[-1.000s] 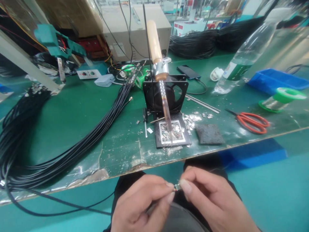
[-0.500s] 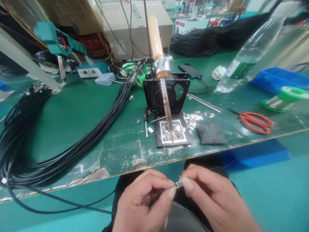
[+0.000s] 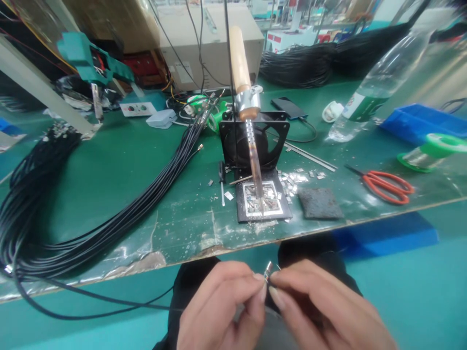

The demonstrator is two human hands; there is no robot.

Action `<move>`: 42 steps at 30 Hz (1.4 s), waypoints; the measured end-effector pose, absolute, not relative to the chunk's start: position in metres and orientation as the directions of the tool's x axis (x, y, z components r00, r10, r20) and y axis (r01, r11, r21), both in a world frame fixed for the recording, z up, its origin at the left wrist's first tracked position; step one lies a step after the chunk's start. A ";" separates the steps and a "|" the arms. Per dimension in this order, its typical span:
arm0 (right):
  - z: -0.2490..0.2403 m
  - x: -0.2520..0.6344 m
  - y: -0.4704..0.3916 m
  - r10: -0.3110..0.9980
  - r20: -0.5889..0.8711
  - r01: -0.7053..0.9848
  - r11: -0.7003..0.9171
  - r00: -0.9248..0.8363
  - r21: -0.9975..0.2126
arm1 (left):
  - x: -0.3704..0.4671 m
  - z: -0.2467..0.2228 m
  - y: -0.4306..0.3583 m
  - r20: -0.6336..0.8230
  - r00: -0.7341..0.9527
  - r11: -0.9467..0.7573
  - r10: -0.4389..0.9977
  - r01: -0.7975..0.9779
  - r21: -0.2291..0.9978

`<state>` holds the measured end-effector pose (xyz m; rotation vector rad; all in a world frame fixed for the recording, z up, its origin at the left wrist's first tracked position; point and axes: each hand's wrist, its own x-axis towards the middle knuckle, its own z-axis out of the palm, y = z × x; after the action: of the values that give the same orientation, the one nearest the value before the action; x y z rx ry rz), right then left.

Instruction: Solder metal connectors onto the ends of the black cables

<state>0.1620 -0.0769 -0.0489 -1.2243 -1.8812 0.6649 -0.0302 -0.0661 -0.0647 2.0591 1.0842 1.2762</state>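
Note:
Over my lap, below the bench edge, my left hand [image 3: 228,299] pinches a small silvery metal connector [image 3: 268,269] between thumb and forefinger. It points up and slightly right. My right hand [image 3: 324,296] is closed beside it, its thumb and forefinger meeting close to the connector's lower end. A thin bright tip shows above the right forefinger; what that hand grips is mostly hidden. A black cable [image 3: 146,306] runs from the left toward my left hand and disappears behind it.
On the green bench [image 3: 120,160] are a cable bundle [image 3: 146,194], a wooden-handled soldering iron [image 3: 241,63] above a tray of small metal parts [image 3: 248,214], a fan [image 3: 228,141], a screwdriver [image 3: 222,175], a dark sponge-like pad [image 3: 320,203], orange-handled scissors [image 3: 386,184], a solder spool [image 3: 425,156] and a bottle [image 3: 368,99].
The small part between my fingertips has turned from lying sideways to pointing up, its metal end showing. My right fingers have shifted lower and closer to my left ones.

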 end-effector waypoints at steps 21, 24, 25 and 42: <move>-0.051 0.155 -0.078 0.952 0.241 0.556 0.306 -0.188 -0.773 | -0.035 -0.070 -0.070 0.497 0.334 -0.598 0.801 0.480 0.642; -0.050 0.154 -0.079 0.950 0.248 0.578 0.312 -0.189 -0.754 | -0.035 -0.072 -0.071 0.494 0.337 -0.597 0.802 0.474 0.647; -0.050 0.153 -0.079 0.949 0.250 0.586 0.315 -0.192 -0.747 | -0.035 -0.072 -0.071 0.491 0.335 -0.594 0.804 0.469 0.654; -0.045 0.168 -0.064 0.876 0.296 0.508 0.466 -0.382 -0.724 | -0.037 -0.055 -0.060 -0.057 0.307 -0.015 0.950 0.225 0.974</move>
<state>0.1678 -0.0640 -0.0447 -1.1460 -2.0464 0.7040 -0.0372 -0.0600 -0.0551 1.4886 1.1360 0.8392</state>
